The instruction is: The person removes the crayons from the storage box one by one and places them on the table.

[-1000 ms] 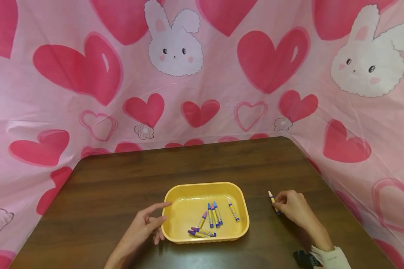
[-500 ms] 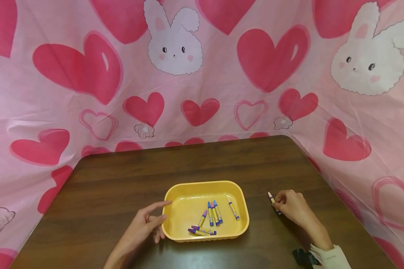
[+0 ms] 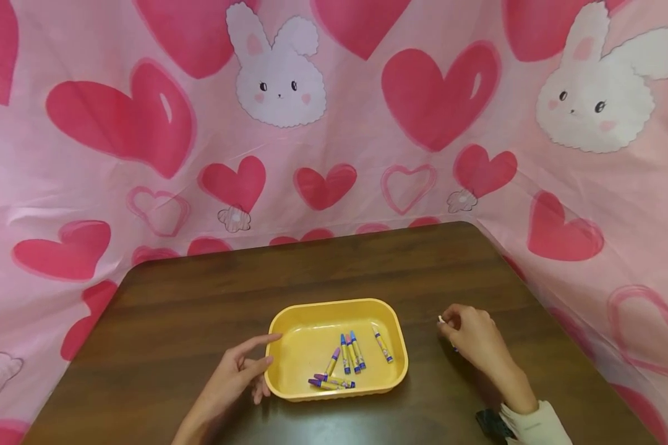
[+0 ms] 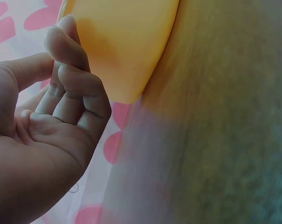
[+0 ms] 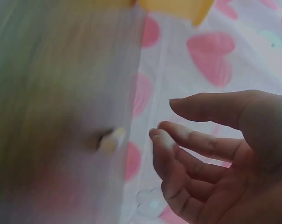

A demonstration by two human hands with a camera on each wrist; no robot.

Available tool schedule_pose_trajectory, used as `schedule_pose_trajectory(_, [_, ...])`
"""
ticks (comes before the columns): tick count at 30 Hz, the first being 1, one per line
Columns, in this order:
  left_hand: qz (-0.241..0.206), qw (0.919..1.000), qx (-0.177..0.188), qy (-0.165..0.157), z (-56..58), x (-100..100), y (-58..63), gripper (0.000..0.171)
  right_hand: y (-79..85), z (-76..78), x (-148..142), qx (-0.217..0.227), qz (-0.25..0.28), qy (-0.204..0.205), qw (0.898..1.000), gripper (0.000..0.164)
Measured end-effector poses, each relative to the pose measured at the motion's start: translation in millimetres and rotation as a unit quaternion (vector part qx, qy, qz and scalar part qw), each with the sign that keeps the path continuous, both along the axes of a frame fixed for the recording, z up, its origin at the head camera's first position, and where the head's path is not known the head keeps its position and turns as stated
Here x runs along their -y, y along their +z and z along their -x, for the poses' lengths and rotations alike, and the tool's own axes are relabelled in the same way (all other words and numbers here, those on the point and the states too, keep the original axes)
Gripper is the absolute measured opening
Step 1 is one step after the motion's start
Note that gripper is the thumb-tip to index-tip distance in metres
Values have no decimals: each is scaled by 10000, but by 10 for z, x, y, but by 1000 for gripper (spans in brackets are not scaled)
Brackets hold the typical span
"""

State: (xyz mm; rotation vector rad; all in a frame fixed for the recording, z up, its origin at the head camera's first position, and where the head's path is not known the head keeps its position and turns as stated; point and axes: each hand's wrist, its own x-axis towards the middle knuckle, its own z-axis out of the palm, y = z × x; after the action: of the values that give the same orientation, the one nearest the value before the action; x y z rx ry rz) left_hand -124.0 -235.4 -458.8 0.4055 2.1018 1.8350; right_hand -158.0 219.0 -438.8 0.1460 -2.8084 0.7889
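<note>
Pink cloth (image 3: 345,139) printed with hearts and white rabbits backs a dark wood-grain table (image 3: 200,303). Single pale-tipped crayon (image 5: 111,141) on the table, right of centre in the head view, mostly hidden there; blurred in the right wrist view, lower left of centre. Right hand (image 3: 475,337) over it; right wrist view shows thumb and fingers parted, fingers bent, a gap between them and the crayon. Cream sleeve (image 3: 537,426) and black band (image 3: 492,425) at that wrist, lower right. Yellow tray (image 3: 295,355), bottom centre, next leftward. Seven paper-wrapped crayons (image 3: 346,355) inside: two blue, a pink between them, a lilac just beside, two dark purple crossing near the front wall, one pale toward the right wall. Left hand (image 3: 236,371) at the tray's left rim: index finger and thumb spread apart over the edge, remaining fingers loosely bent outside the wall.
</note>
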Motion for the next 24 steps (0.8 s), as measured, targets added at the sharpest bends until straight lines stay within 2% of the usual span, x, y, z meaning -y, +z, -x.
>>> schedule_pose_trajectory(8, [97, 9997, 216, 13, -17, 15, 18, 51, 251, -86, 456, -424, -61, 230, 9988, 8])
schedule_pose_trajectory(15, [39, 9999, 165, 16, -2, 9, 6, 49, 475, -150, 753, -297, -473, 612, 9966, 9])
schedule_pose_trajectory(20, [3, 9997, 245, 74, -8, 6, 7, 49, 511, -119, 986, -145, -893, 916, 9917, 9])
schedule_pose_trajectory(24, [-110, 9994, 301, 100, -18, 1, 15, 50, 489, -74, 1147, -188, -1143, 1051, 9877, 12])
